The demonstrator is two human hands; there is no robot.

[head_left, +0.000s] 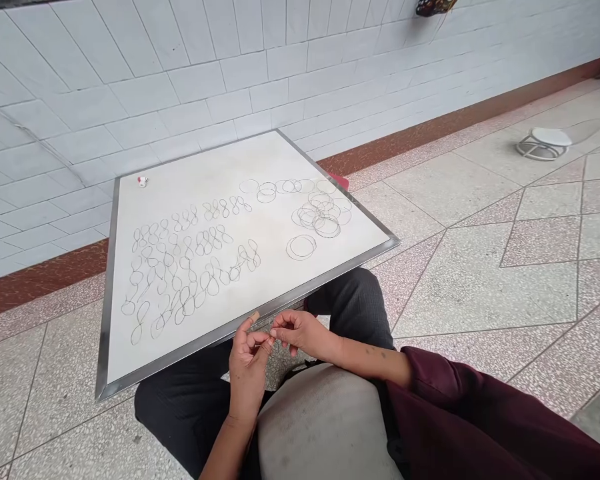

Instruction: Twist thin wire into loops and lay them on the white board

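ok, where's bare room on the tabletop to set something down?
Best: the tabletop along its far edge, right of the small white-and-red object, behind the figure-eight loops. Also the gap between those and the round loops, down to the near edge. Crowded: the left rows and overlapping right cluster.

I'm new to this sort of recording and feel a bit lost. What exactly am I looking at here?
There is no machine here, just a seated person's bare left hand and right hand. The only picture comes from a camera worn on the head, looking forward and down. In front is a white tabletop with a metal edge. Thin round loops lie on its right side; twisted, figure-eight loops sit in rough rows on the left. The fingertips of both hands meet near the table's edge, but anything held between them is too fine to make out.
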